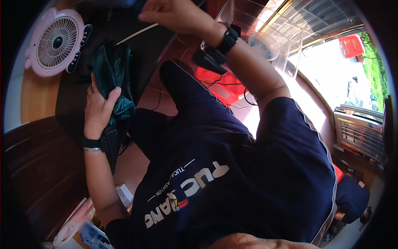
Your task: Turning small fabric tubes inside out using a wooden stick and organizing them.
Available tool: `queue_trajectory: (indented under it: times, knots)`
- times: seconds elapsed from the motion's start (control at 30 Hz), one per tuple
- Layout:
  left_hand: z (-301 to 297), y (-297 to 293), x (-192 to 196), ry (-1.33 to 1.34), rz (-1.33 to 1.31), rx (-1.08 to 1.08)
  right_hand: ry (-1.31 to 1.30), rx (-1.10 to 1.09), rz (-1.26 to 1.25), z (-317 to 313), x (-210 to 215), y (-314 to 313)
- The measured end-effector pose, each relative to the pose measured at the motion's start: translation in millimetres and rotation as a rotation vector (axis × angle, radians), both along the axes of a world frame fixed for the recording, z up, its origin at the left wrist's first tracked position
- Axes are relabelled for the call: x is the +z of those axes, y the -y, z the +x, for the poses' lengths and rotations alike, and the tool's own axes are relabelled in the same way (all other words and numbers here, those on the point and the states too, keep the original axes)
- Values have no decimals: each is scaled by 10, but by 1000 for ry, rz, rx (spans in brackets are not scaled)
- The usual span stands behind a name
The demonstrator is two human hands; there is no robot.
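Observation:
A bunched piece of dark green, velvety fabric [118, 89] lies over the edge of the black tabletop [68, 97]. My left hand [99, 103] is closed on it, with the thumb on top and the fingers at its left side. A thin pale stick [137, 34] slants up and right from the fabric's far end. My right hand [170, 13] is raised beyond it at the top of the view, its fingers drawn together. What those fingers hold, if anything, is too small to make out. Both wrists carry black straps with a small device.
A pink fan [57, 42] stands at the far left. Beyond my right forearm are clear plastic bins [286, 45] and a red stool [226, 85] with black cables [224, 84] across it. Another person [352, 197] is at the lower right, near a bright doorway.

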State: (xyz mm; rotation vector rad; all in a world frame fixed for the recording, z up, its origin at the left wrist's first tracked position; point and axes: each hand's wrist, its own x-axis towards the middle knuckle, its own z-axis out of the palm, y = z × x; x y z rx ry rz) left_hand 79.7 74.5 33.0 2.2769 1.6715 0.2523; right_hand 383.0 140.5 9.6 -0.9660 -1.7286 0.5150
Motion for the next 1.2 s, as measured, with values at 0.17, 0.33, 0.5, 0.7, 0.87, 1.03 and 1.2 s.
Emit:
queue_trajectory:
  times: [0.17,0.33,0.5,0.7,0.87,1.03,1.2]
  knots:
    - [-15,-3,-8,30,-11,31,647,-16,-305,1470,-270,95]
    - [12,-49,-49,33,-7,28,845,-232,-1033,2034,-1163,101]
    - [-36,-27,-45,57,-35,29,820,-371,-892,1994,-1826,48]
    - [9,-22,-64,-46,29,56,293,-307,-956,2258,-1926,52]
    - [-45,63,-65,-71,28,116,-306,-259,-939,1974,-709,254]
    - [28,-16,-76,-111,21,69,-295,240,-558,1167,552,487]
    - [26,16,-30,-158,-41,113,91,874,-382,-201,1110,535]
